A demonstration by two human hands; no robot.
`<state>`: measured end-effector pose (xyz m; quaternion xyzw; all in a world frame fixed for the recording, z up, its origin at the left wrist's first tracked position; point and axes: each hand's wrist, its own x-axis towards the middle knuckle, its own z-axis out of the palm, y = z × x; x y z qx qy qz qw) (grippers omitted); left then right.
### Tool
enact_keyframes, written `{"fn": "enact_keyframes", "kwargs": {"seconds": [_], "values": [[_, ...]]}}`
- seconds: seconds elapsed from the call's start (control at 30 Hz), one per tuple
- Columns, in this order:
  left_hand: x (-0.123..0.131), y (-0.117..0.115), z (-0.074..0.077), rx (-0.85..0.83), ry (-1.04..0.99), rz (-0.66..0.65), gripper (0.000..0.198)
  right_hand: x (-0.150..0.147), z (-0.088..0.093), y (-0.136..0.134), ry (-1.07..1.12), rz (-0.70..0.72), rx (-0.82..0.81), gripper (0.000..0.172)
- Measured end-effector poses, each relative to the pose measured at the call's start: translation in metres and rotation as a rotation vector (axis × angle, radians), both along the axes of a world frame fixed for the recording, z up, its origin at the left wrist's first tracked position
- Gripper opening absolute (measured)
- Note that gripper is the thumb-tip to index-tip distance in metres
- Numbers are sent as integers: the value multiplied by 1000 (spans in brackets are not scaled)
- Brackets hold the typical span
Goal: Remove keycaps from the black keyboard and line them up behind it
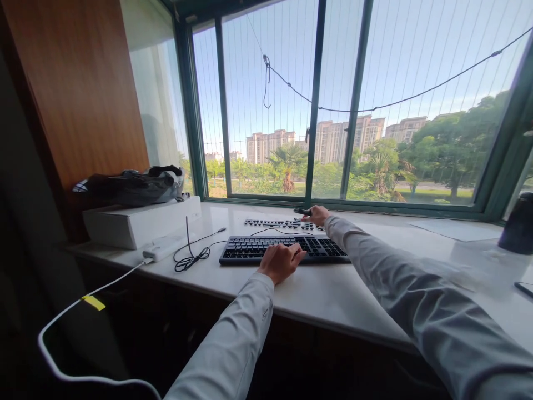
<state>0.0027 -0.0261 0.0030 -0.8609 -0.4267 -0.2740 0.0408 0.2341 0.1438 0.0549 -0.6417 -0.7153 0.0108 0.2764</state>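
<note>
A black and grey keyboard (244, 251) lies on the white counter, with rows of keys across it. My left hand (281, 262) rests over its front edge near the middle, fingers loosely bent and thumb apart, with nothing seen in its grasp. Behind the keyboard, loose dark keycaps (266, 223) are laid out in rows. My right hand (320, 214) reaches over the right end of these rows, fingers closed on a small dark elongated object (302, 211). Its exact kind is too small to tell.
To the left lie a coiled black cable (194, 258), a white power strip (160, 248) and a white box (141, 222) bearing a dark bag (133, 186). On the right are a paper sheet (453, 229), clear plastic (449, 275) and a dark bottle (517, 225). The window frame (400, 209) borders the back.
</note>
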Motion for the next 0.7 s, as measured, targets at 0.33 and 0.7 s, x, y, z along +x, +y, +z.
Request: {"fn": "enact_keyframes", "kwargs": {"seconds": [0.33,0.7], "values": [[0,2,3,4,70,-46,40,-42,13,62,-390,-77,-125,59],[2,1,4,-77,54,-59,36,-69,1,114,-512,-62,-202,57]]}}
